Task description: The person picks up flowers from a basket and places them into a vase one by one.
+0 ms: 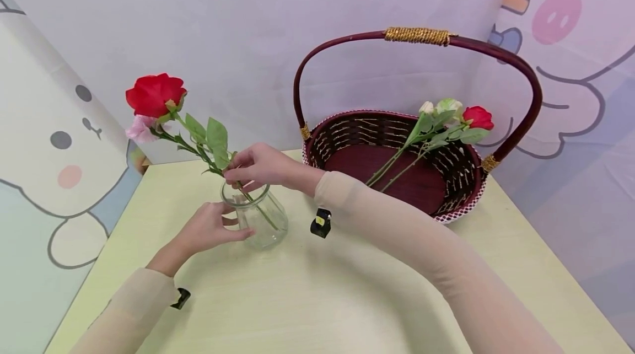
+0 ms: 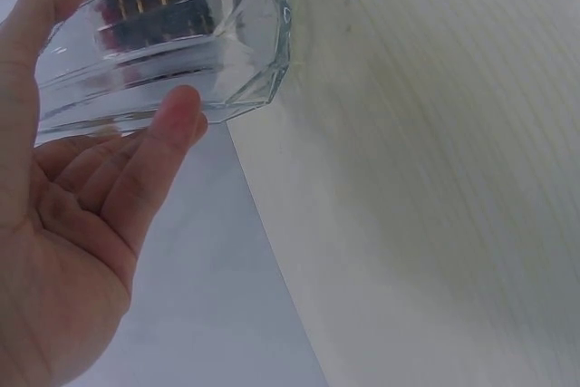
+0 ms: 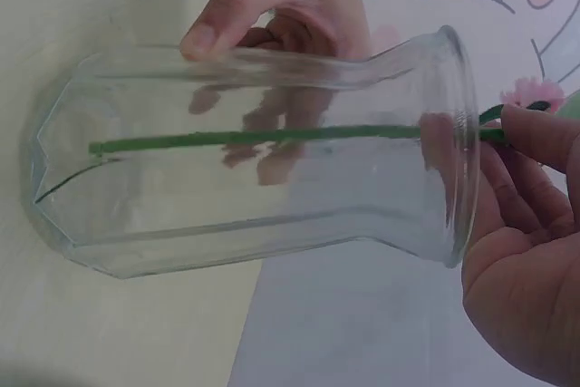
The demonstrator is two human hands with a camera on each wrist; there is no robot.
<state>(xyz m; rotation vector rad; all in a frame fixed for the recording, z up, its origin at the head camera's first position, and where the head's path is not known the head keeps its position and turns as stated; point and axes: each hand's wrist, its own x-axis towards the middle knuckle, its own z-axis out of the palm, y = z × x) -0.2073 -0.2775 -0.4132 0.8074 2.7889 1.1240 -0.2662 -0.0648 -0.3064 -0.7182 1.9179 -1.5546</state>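
Observation:
A clear glass vase (image 1: 263, 227) stands on the table, faceted toward its base. My left hand (image 1: 210, 227) holds its side, thumb and fingers spread around the glass; in the left wrist view the fingers (image 2: 177, 115) lie along the wall. Just above the rim, my right hand (image 1: 260, 166) pinches a green stem (image 3: 272, 136) whose lower end is inside the vase. Leaning left over the hands are a red rose (image 1: 155, 95) with green leaves (image 1: 216, 136) and a pink flower (image 1: 141, 128) just below it. The right fingers partly hide where the stems meet.
A dark red woven basket (image 1: 372, 117) with a tall arched handle (image 1: 531, 75) stands at the back right. In it lie another red rose (image 1: 478, 117) and whitish flowers (image 1: 448, 106). Behind the table (image 1: 307, 310) hangs a cartoon-printed backdrop (image 1: 238, 28).

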